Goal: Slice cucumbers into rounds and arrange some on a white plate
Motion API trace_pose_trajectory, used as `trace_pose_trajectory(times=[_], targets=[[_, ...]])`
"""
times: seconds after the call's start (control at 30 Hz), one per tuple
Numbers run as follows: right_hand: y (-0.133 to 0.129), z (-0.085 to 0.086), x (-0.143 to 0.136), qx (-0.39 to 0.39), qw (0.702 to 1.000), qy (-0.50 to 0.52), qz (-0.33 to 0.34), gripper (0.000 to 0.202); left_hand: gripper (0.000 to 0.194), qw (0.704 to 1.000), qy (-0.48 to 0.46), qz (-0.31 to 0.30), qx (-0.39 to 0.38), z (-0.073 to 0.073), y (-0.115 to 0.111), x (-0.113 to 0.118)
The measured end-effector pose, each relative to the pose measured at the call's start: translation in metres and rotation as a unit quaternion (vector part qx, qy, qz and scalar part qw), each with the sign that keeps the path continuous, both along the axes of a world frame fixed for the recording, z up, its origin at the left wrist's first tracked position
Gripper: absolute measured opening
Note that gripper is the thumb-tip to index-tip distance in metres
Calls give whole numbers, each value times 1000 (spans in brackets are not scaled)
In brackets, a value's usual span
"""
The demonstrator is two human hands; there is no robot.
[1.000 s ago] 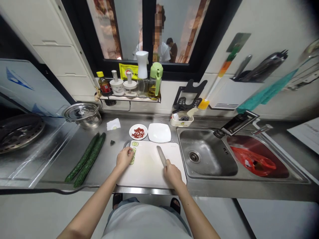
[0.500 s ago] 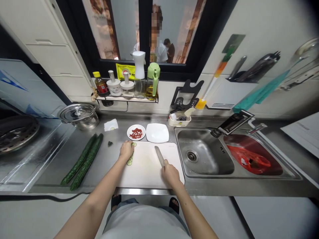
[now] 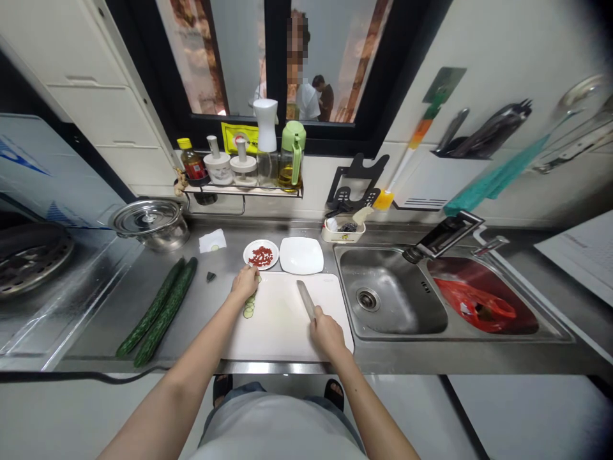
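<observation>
On the white cutting board (image 3: 282, 332), a row of thin cucumber slices (image 3: 248, 309) runs along the left part. My left hand (image 3: 245, 283) is over the upper end of that row, its fingers bent together around a slice at the board's top left corner; the hand partly hides the slices. In my right hand (image 3: 328, 332) is a kitchen knife (image 3: 305, 299), gripped by the handle, its blade pointing away from me and low over the board. A small plate of chopped red pieces (image 3: 261, 255) and a white square plate (image 3: 301, 254) stand just behind the board.
Two whole cucumbers (image 3: 167, 310) lie on the counter at left, with a small dark scrap (image 3: 211, 276) and a paper piece (image 3: 212, 241) nearby. A lidded pot (image 3: 151, 223) stands behind. The sink (image 3: 397, 300) is on the right; seasoning bottles line a rack (image 3: 244, 188).
My left hand has shifted very slightly right and up along the slices. The right hand and knife hold nearly the same place; the view has moved a little.
</observation>
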State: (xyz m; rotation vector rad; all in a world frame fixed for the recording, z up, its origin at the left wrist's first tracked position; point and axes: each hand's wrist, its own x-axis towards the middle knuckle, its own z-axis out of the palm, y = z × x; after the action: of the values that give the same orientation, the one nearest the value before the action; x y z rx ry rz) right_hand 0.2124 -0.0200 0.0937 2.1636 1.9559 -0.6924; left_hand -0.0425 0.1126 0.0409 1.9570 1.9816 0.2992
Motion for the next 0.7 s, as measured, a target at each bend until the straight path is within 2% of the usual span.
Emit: trace_pose_trajectory(times=[0.1,0.2,0.33,0.4,0.47,0.6,0.7], targets=[[0,1,0,-7,1000,-1,-2,33,16,1000,-12,-8,7,8,-1,2],[0,1,0,-3,1000,-1,-1,32,12,999,-41,14,10,18,-9,7],[0,1,0,3,1000,-1,-1,30,8,981,-176,71,-23,24,-29,23],[0,1,-1,0,1000,-1,3,29,11,965,-240,97,-47,22,-41,34],[0,2,-1,-3,1000,-2,7,29,13,958,-262,104,-58,18,-50,45],[0,4,-2,-4,1000,-8,10,33,10,958,-260,102,-66,8,-62,61],[0,5,-3,-5,1000,-11,15,34,10,969,-220,93,-56,4,-65,64]])
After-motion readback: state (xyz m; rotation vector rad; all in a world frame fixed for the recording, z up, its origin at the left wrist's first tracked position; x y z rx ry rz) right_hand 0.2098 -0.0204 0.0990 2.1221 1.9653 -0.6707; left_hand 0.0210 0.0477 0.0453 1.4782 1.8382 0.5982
